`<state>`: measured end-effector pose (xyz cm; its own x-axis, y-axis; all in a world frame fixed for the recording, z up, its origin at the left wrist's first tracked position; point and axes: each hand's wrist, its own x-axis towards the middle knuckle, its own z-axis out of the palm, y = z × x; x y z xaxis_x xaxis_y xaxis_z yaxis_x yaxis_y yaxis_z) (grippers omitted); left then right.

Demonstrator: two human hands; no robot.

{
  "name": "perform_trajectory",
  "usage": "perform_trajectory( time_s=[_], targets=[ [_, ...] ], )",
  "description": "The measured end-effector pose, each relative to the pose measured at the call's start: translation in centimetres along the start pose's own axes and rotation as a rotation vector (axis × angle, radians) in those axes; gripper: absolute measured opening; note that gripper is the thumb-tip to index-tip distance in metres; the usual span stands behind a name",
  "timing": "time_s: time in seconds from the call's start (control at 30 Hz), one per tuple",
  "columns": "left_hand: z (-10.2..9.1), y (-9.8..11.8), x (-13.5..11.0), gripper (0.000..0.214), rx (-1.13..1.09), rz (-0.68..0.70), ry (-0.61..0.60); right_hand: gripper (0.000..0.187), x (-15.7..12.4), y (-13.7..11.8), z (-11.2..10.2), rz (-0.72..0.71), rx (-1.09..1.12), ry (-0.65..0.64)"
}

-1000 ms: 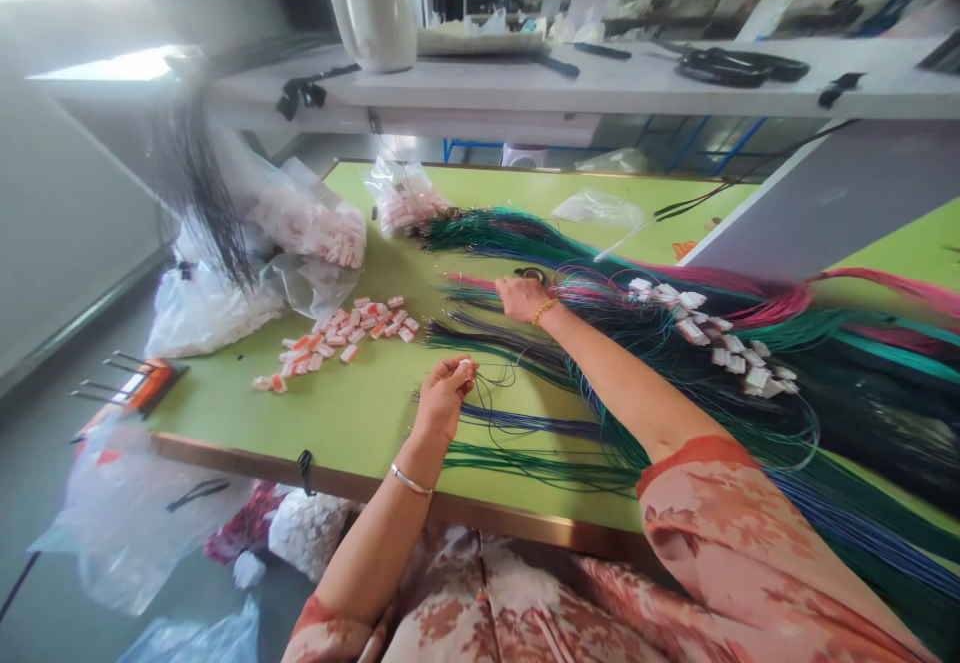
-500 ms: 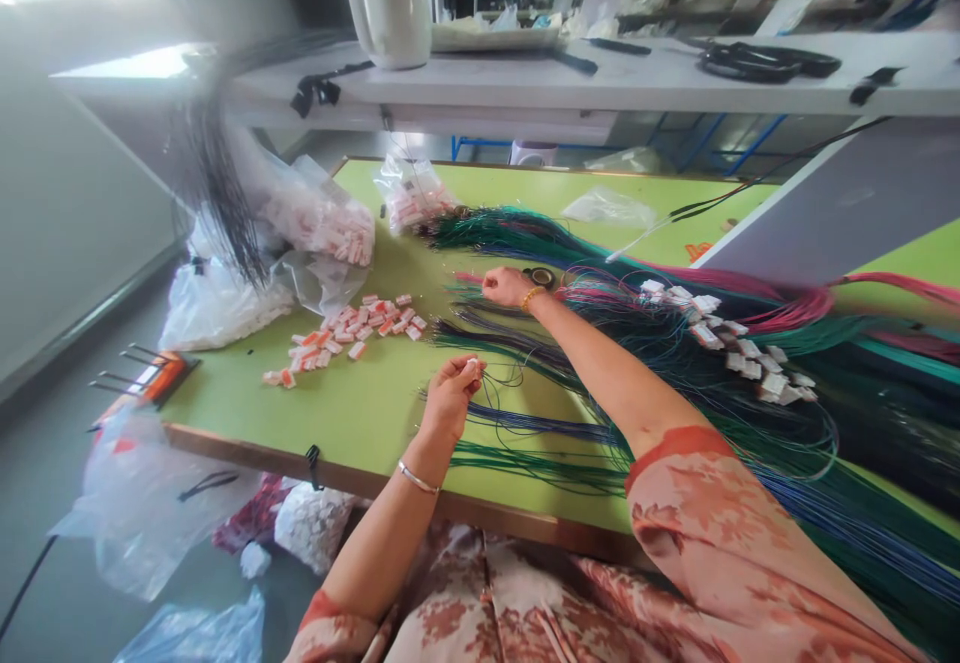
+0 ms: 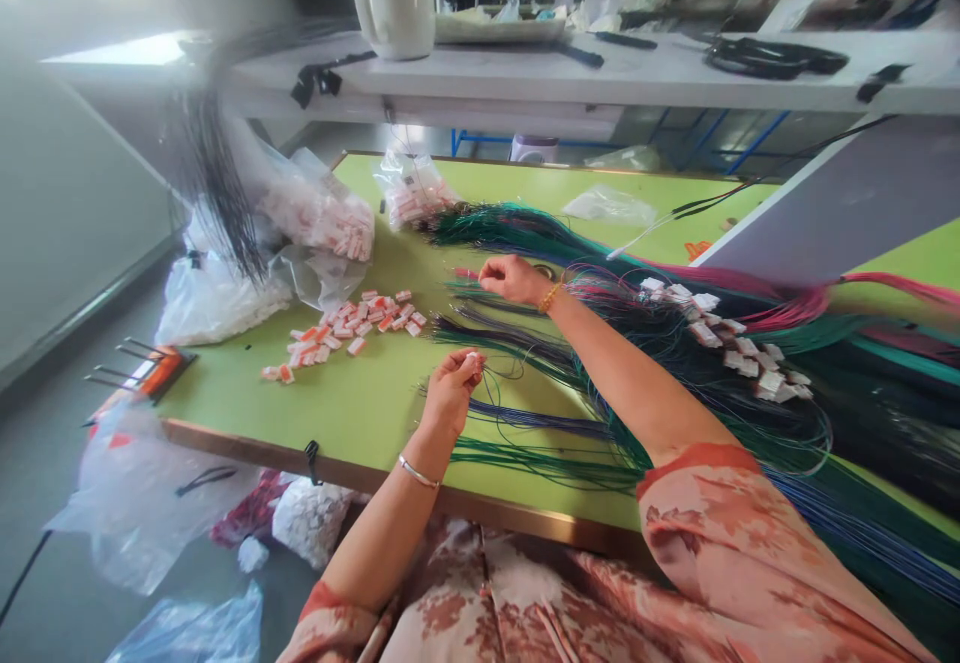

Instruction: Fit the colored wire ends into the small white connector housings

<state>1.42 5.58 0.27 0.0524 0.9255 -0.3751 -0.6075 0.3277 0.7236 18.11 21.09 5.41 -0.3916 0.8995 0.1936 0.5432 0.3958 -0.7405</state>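
Observation:
My left hand (image 3: 450, 388) pinches a small white connector housing (image 3: 472, 361) between thumb and fingertips. Thin dark wires (image 3: 517, 363) loop away from it to the right. Farther up the table, my right hand (image 3: 510, 280) is closed over the ends of a bundle of pink wires (image 3: 466, 273) and green wires. Its fingertips are curled together, and what lies between them is too small to make out. Bundles of black wires (image 3: 487, 328), blue wires (image 3: 540, 419) and green wires (image 3: 547, 458) lie between and below the hands. Loose white-and-orange connectors (image 3: 360, 323) are heaped to the left.
Plastic bags of connectors (image 3: 322, 208) stand at the back left. Wired white connectors (image 3: 739, 343) lie on the wires at right. A black tape roll (image 3: 546, 271) sits behind my right wrist. An orange pronged holder (image 3: 161, 371) is at the left table edge. A shelf (image 3: 480, 83) spans the back.
My right hand has shifted slightly up and to the right over the pink wires, covering more of the tape roll. My left hand keeps the connector in almost the same place.

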Motion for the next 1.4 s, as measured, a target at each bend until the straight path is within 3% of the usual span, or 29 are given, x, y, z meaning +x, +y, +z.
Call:
perform_trajectory(
  time_s=[0.23, 0.43, 0.9, 1.2, 1.4],
  targets=[
    [0.6, 0.6, 0.5, 0.025, -0.028, -0.009, -0.012, 0.021, -5.7, -1.8, 2.0, 0.015, 0.197, -0.011],
    [1.9, 0.7, 1.8, 0.020, -0.031, 0.004, 0.007, 0.019, -8.3, -2.4, 2.3, 0.043, 0.240, 0.015],
    [3.3, -0.1, 2.6, 0.023, -0.047, 0.029, 0.034, 0.017, -9.4, -1.1, 3.5, 0.065, 0.166, 0.117],
    [3.6, 0.1, 1.8, 0.032, 0.102, 0.092, 0.064, 0.019, -9.8, -0.9, 3.5, 0.007, 0.179, 0.052],
    [3.6, 0.4, 2.7, 0.029, 0.117, 0.086, 0.096, 0.015, -9.6, -1.5, 3.5, -0.002, -0.023, 0.053]
  ],
)
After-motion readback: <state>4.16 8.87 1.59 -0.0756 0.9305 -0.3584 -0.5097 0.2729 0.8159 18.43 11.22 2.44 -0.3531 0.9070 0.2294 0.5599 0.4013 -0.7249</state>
